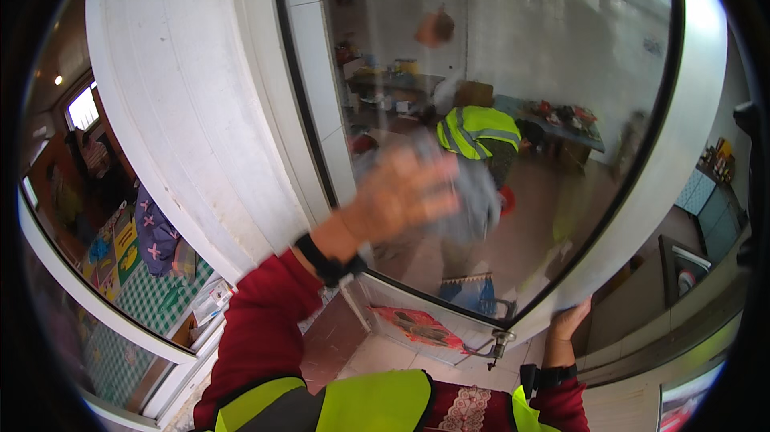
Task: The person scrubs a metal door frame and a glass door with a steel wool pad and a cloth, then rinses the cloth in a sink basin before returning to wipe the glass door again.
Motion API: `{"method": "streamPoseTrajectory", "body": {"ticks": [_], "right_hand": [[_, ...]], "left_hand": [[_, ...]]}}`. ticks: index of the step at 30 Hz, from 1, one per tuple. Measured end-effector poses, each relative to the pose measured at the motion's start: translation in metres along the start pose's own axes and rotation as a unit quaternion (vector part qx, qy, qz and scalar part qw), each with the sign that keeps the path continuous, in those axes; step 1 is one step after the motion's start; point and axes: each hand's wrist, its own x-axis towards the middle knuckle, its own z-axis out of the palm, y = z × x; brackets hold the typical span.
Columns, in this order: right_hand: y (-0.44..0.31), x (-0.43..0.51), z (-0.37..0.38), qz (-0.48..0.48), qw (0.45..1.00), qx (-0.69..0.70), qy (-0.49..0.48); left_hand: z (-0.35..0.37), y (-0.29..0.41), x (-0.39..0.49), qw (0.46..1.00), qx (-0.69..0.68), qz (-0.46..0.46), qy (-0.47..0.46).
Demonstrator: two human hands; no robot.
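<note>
My left hand point(403, 191), blurred, is raised over the glass pane point(517, 29) of a white-framed door with its fingers spread. Beneath and beside the palm is a grey cloth point(472, 206), also blurred, pressed flat to the glass. Lower right, my right hand point(571, 319) grips the outer edge of the white door frame point(637, 239); some of its fingers are hidden behind the frame. Between the hands, at the pane's lower corner, sits a metal door handle with lock point(499, 342). A red printed sheet point(421, 327) is on the panel below the glass.
Through the glass, a person in a yellow reflective vest point(479, 131) bends over beside a red container point(507, 198). Cluttered tables point(565, 122) stand behind. At left, a window shows a green checked tablecloth point(156, 299). A counter point(710, 203) lies beyond the door at right.
</note>
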Motion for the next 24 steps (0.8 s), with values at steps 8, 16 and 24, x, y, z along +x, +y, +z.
{"method": "streamPoseTrajectory", "body": {"ticks": [8,16,24], "right_hand": [[-0.011,-0.002,0.007,0.108,0.982,0.151,0.038],[-0.022,-0.001,0.014,0.052,0.993,0.097,0.043],[-0.031,0.001,0.016,0.064,0.995,0.071,0.035]], "left_hand": [[-0.115,-0.169,0.272,0.929,0.102,-0.093,0.343],[-0.01,-0.009,0.28,0.954,0.066,0.043,0.289],[0.061,0.08,0.164,0.983,-0.041,0.024,0.176]]}}
